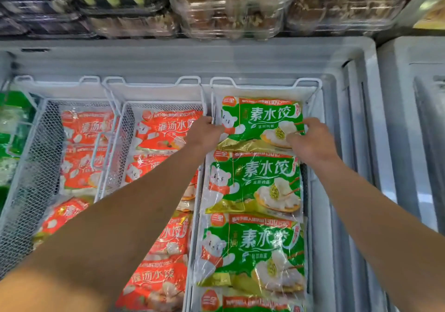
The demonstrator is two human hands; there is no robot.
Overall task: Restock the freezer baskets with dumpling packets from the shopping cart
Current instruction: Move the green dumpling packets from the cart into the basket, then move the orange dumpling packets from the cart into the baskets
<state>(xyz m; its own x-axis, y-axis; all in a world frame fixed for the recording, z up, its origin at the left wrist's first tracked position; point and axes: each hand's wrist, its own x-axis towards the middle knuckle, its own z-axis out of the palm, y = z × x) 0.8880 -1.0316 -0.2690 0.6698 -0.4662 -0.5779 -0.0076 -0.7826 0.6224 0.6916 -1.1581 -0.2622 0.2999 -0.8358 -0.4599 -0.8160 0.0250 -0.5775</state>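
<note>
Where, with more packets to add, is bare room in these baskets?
Left white wire basket: bare mesh beside its red dumpling packets. Right basket crowded: green dumpling packets overlap front to back; left hand and right hand grip the farthest.

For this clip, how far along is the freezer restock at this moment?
Done: the right basket already shows a row of green packets, such as the second green packet. In hand: the left hand and right hand grip the far green packet at the basket's far end. Left: the middle basket and left basket sit lower, with orange packets and bare mesh showing. The cart is out of view.
</note>
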